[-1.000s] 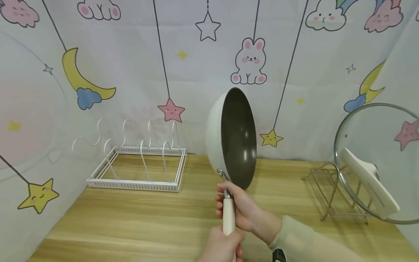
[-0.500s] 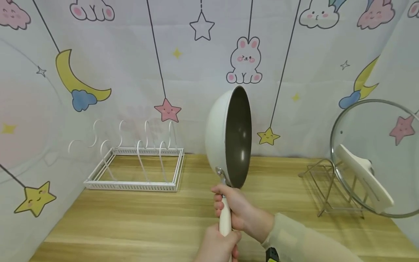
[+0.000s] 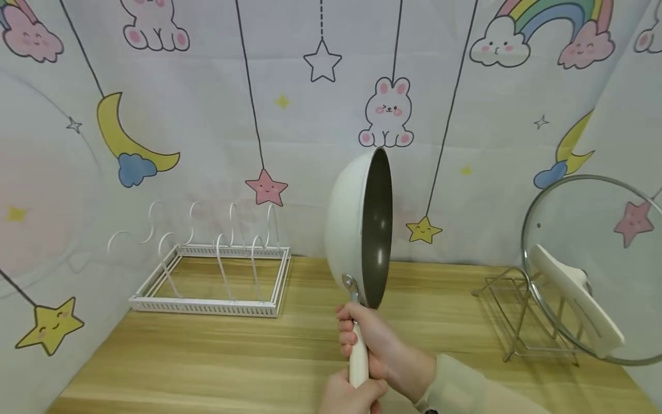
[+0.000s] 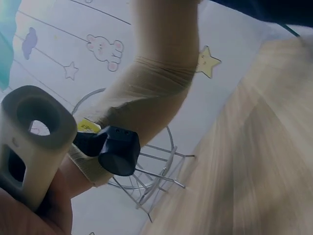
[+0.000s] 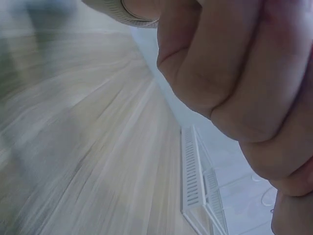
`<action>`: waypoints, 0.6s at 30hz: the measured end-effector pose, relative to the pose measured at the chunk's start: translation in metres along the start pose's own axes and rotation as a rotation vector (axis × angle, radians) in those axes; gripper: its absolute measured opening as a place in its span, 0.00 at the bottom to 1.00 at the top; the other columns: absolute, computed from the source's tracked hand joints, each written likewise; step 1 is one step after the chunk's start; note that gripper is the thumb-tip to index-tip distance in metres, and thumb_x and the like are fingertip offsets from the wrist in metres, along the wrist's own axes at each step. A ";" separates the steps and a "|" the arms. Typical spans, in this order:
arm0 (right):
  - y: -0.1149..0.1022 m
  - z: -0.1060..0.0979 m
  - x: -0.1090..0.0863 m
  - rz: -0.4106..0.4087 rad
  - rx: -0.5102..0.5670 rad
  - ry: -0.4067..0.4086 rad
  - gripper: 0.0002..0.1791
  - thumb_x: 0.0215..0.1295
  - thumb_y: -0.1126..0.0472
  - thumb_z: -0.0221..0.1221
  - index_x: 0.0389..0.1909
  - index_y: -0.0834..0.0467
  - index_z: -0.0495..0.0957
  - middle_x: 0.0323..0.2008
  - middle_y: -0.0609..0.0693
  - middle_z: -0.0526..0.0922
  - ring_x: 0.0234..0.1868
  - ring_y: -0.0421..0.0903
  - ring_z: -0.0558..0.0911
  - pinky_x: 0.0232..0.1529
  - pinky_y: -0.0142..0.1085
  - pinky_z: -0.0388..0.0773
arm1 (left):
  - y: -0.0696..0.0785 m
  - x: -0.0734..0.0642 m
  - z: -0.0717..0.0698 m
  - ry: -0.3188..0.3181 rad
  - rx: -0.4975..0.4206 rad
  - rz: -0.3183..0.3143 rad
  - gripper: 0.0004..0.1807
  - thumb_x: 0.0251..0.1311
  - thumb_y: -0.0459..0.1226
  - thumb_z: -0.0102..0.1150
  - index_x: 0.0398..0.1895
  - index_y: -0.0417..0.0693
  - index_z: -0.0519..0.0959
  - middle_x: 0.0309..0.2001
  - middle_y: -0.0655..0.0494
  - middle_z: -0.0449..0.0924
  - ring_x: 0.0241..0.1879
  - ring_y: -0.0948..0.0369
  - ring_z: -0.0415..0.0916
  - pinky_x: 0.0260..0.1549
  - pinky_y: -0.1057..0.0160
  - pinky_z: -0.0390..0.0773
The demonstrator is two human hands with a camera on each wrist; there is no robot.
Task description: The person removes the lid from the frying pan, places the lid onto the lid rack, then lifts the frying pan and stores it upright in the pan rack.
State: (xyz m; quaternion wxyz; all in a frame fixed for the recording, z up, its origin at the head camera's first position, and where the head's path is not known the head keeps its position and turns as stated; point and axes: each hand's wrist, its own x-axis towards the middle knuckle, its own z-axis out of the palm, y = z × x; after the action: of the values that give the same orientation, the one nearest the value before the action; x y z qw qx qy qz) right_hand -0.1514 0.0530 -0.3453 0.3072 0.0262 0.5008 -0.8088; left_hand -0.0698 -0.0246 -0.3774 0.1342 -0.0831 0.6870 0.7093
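A wok (image 3: 346, 224), pale outside and dark inside, is held up on edge over the table, its opening turned to the right. My right hand (image 3: 383, 345) grips its cream handle (image 3: 358, 359) near the metal neck, thumb pointing up along it. Below it, my left hand (image 3: 354, 395) holds the lower part of the handle. In the left wrist view the handle's holed end (image 4: 36, 127) sticks out above the left hand (image 4: 36, 215). In the right wrist view the curled fingers (image 5: 254, 93) fill the upper right and hide most of the handle.
A white rack (image 3: 207, 307) with upright curved wires stands on the wooden table (image 3: 207, 356) at left. At right, a wire stand (image 3: 517, 322) bears a glass lid (image 3: 595, 190) and a cream flat board-like piece (image 3: 576, 299). A patterned cloth backdrop (image 3: 320, 126) rises behind.
The wok has turned slightly about its handle, so less of its dark inside shows. Both hands keep their hold. The head view has shifted a little.
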 end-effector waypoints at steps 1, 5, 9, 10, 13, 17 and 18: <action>0.000 0.000 0.000 0.003 0.011 -0.005 0.10 0.57 0.64 0.48 0.38 0.54 0.59 0.17 0.37 0.61 0.13 0.29 0.61 0.15 0.19 0.63 | 0.001 0.000 -0.001 -0.019 -0.021 0.002 0.08 0.49 0.38 0.60 0.19 0.45 0.74 0.08 0.64 0.68 0.10 0.69 0.62 0.13 0.73 0.63; -0.001 0.001 0.002 0.014 0.047 -0.008 0.09 0.57 0.64 0.48 0.37 0.53 0.59 0.16 0.37 0.60 0.13 0.28 0.61 0.14 0.19 0.64 | 0.003 -0.001 -0.005 -0.081 -0.079 -0.009 0.09 0.50 0.39 0.59 0.18 0.45 0.77 0.08 0.66 0.70 0.10 0.71 0.64 0.13 0.75 0.64; 0.003 0.000 0.003 0.032 0.053 -0.007 0.10 0.57 0.64 0.48 0.38 0.53 0.58 0.16 0.37 0.59 0.13 0.29 0.60 0.13 0.19 0.64 | 0.000 -0.003 -0.006 -0.179 -0.189 -0.079 0.06 0.51 0.38 0.57 0.23 0.45 0.78 0.14 0.63 0.79 0.15 0.70 0.72 0.19 0.75 0.71; 0.004 0.000 0.003 0.037 0.055 -0.011 0.11 0.57 0.64 0.48 0.39 0.53 0.58 0.16 0.37 0.59 0.13 0.29 0.59 0.14 0.19 0.63 | -0.002 -0.004 -0.006 -0.198 -0.205 -0.090 0.06 0.51 0.38 0.56 0.25 0.44 0.78 0.16 0.61 0.81 0.17 0.70 0.74 0.21 0.75 0.72; 0.005 -0.001 0.003 0.050 0.071 -0.025 0.11 0.58 0.64 0.48 0.40 0.54 0.58 0.16 0.37 0.58 0.13 0.29 0.59 0.14 0.19 0.63 | -0.004 -0.005 -0.005 -0.218 -0.238 -0.105 0.08 0.51 0.37 0.56 0.29 0.40 0.79 0.22 0.55 0.85 0.19 0.69 0.77 0.23 0.73 0.75; 0.003 0.001 0.001 0.056 0.085 -0.050 0.08 0.60 0.63 0.47 0.38 0.54 0.58 0.16 0.37 0.58 0.12 0.29 0.59 0.13 0.19 0.62 | -0.005 -0.006 -0.005 -0.203 -0.236 -0.108 0.11 0.51 0.39 0.57 0.33 0.39 0.79 0.24 0.53 0.86 0.20 0.68 0.78 0.23 0.71 0.76; 0.002 0.001 0.001 0.062 0.085 -0.055 0.07 0.61 0.62 0.48 0.36 0.53 0.59 0.15 0.37 0.58 0.12 0.29 0.60 0.13 0.20 0.62 | -0.004 -0.006 -0.005 -0.200 -0.235 -0.108 0.12 0.52 0.39 0.57 0.34 0.39 0.79 0.24 0.53 0.86 0.20 0.68 0.78 0.23 0.71 0.76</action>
State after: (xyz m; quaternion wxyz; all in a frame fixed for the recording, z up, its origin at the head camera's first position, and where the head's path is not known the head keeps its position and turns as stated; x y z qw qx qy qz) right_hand -0.1508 0.0507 -0.3465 0.3444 0.0324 0.4563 -0.8198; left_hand -0.0630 -0.0296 -0.3799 0.2292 -0.0641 0.5770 0.7813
